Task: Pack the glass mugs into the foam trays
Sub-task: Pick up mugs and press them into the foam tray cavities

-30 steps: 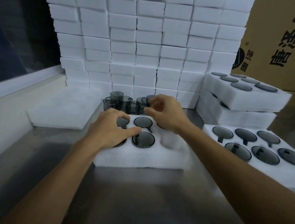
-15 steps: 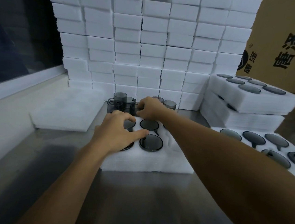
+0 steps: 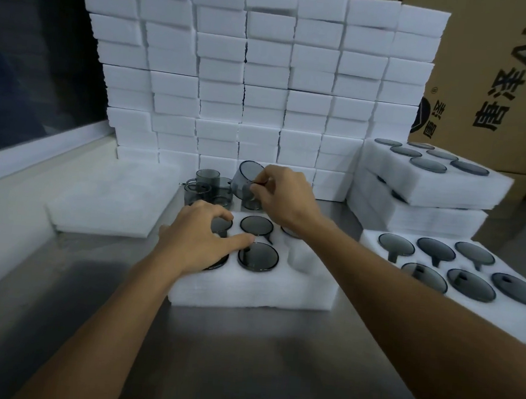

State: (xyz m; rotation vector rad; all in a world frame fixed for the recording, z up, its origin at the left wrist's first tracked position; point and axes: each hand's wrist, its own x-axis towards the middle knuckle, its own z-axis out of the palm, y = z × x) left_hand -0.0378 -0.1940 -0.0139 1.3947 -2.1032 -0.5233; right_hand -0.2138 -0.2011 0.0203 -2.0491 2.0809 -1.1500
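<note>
A white foam tray (image 3: 247, 288) lies in front of me on the steel table, with smoky glass mugs (image 3: 257, 256) seated in several of its holes. My left hand (image 3: 199, 241) rests on the tray's left side with its fingers spread over a seated mug. My right hand (image 3: 282, 196) grips a grey glass mug (image 3: 245, 178) by its handle and holds it tilted above the tray's far edge. A cluster of loose mugs (image 3: 201, 186) stands just behind the tray.
A filled tray (image 3: 375, 241) lies to the right, and two stacked filled trays (image 3: 447, 190) stand behind it. A wall of foam blocks (image 3: 265, 81) rises at the back. A flat foam sheet (image 3: 112, 199) lies to the left. Cardboard boxes (image 3: 504, 77) stand at the right.
My right hand reached into the loose mugs behind the tray, took one by the handle and has lifted it, tilted. My left hand has stayed on the tray.
</note>
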